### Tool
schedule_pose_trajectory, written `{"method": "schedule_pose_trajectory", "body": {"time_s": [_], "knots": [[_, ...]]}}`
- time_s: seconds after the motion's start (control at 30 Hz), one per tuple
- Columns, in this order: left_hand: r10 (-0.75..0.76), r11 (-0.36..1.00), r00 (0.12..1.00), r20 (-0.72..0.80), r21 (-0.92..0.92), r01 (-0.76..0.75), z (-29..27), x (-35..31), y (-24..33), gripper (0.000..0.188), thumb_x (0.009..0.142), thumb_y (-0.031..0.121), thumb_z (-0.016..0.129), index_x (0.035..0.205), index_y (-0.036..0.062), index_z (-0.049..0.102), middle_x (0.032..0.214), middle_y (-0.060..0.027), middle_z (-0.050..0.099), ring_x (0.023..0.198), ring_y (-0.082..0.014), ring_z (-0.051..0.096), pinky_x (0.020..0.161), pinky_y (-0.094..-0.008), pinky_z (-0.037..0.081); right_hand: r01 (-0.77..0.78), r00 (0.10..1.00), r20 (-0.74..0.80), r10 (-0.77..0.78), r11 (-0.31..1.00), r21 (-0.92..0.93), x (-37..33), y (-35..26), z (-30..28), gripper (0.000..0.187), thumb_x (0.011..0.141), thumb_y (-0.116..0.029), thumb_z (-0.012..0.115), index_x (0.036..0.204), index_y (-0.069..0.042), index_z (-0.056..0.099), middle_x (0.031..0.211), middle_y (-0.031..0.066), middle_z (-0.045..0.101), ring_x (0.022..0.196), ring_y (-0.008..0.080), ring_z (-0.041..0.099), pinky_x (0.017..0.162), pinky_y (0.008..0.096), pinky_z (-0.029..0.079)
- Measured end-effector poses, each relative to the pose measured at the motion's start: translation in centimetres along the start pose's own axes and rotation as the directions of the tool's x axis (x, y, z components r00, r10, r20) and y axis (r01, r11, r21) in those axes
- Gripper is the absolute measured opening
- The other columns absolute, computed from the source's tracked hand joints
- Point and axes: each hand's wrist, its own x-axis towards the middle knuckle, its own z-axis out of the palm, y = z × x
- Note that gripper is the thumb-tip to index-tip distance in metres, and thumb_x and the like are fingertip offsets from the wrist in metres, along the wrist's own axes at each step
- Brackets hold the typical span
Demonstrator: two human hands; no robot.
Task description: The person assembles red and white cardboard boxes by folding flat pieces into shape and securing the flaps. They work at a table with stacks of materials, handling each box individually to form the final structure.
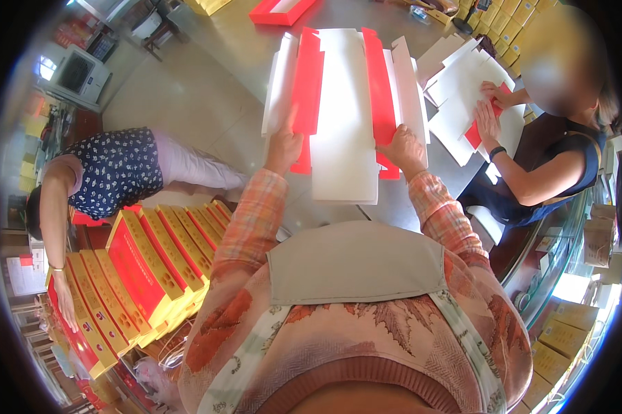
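Head view: holding red-and-white carton sheet [344,103] at upper centre, over grey counter [369,14]; gripping left side with left hand [283,148], right side with right hand [403,149]. At upper right, red piece [474,136] on white blanks [456,124], under co-worker's hands [489,125]. At lower left, gold-and-red boxes [145,269] in rows beside another person's hand [64,305].

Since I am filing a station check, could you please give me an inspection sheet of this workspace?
Surface: grey table, partly covered.
Things in hand: white and red card, side flaps raised.
Clutter: red box at the far edge; white card sheets to the right.
Hands: left hand and right hand hold the card's opposite sides.
Cables: pale loops near the gold and red boxes, too unclear to identify.
Surroundings: one person leans over those boxes; another handles a red piece.
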Motion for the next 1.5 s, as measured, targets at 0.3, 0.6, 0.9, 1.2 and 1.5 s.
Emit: {"method": "schedule_pose_trajectory", "body": {"time_s": [0.3, 0.6, 0.9, 1.2, 1.5], "knots": [[-0.202, 0.976, 0.94, 0.275, -0.019, 0.215, -1.8, -0.3, 2.9, 0.031, 0.096, 0.012, 0.051, 0.123, 0.0092, 0.066, 0.089, -0.0135, 0.071, 0.076, -0.0217, 0.069, 0.071, -0.0395, 0.056, -0.072, 0.997, 0.006, 0.072, 0.997, 0.03, -0.1, -0.4, -0.7, 0.109, 0.076, -0.057, 0.089, 0.154, 0.0, 0.039, 0.136, 0.0242, 0.064, 0.131, 0.0384, 0.063, 0.105, 0.0479, 0.055], [-0.25, 0.963, 0.817, 0.519, 0.045, 0.265, -2.6, -3.1, 7.6, 0.036, 0.096, 0.011, 0.051, 0.13, 0.0082, 0.062, 0.105, -0.006, 0.066, 0.077, -0.0131, 0.063, 0.07, -0.0348, 0.056, 0.142, 0.987, -0.004, -0.158, 0.882, 0.449, -3.8, 3.0, -5.2, 0.05, 0.095, -0.014, 0.065, 0.143, -0.004, 0.054, 0.105, 0.0168, 0.075, 0.098, 0.03, 0.075, 0.091, 0.041, 0.06], [-0.141, 0.99, 0.675, 0.724, 0.123, 0.075, -2.7, -5.7, 6.8, 0.054, 0.091, 0.001, 0.065, 0.143, 0.0105, 0.054, 0.107, -0.0076, 0.068, 0.088, -0.0145, 0.065, 0.079, -0.032, 0.054, 0.364, 0.806, 0.068, -0.588, 0.582, 0.727, -2.7, 9.7, -6.3, 0.042, 0.099, 0.002, 0.057, 0.141, -0.002, 0.062, 0.104, 0.0093, 0.074, 0.099, 0.0182, 0.073, 0.091, 0.0373, 0.062], [0.387, 0.834, 0.884, 0.262, 0.309, -0.457, -2.7, -6.6, 4.8, 0.036, 0.079, 0.008, 0.084, 0.114, 0.0162, 0.075, 0.133, -0.0157, 0.064, 0.118, -0.0343, 0.064, 0.097, -0.0454, 0.054, 0.893, 0.391, -0.194, -0.9, 0.422, -0.158, 1.2, 7.7, -6.8, 0.043, 0.089, -0.004, 0.074, 0.128, -0.022, 0.076, 0.113, 0.0044, 0.069, 0.1, 0.0234, 0.069, 0.079, 0.0363, 0.063], [0.543, 0.686, 0.817, 0.196, 0.458, -0.565, -3.4, -7.7, 4.7, 0.027, 0.087, 0.012, 0.08, 0.113, 0.0106, 0.074, 0.138, -0.0124, 0.067, 0.134, -0.0363, 0.059, 0.106, -0.0443, 0.051, 0.946, -0.067, -0.052, -0.996, -0.047, -0.321, 4.8, 3.8, -8.7, 0.023, 0.091, -0.009, 0.075, 0.114, -0.011, 0.075, 0.112, 0.0055, 0.071, 0.109, 0.0247, 0.067, 0.095, 0.0374, 0.058]]}}
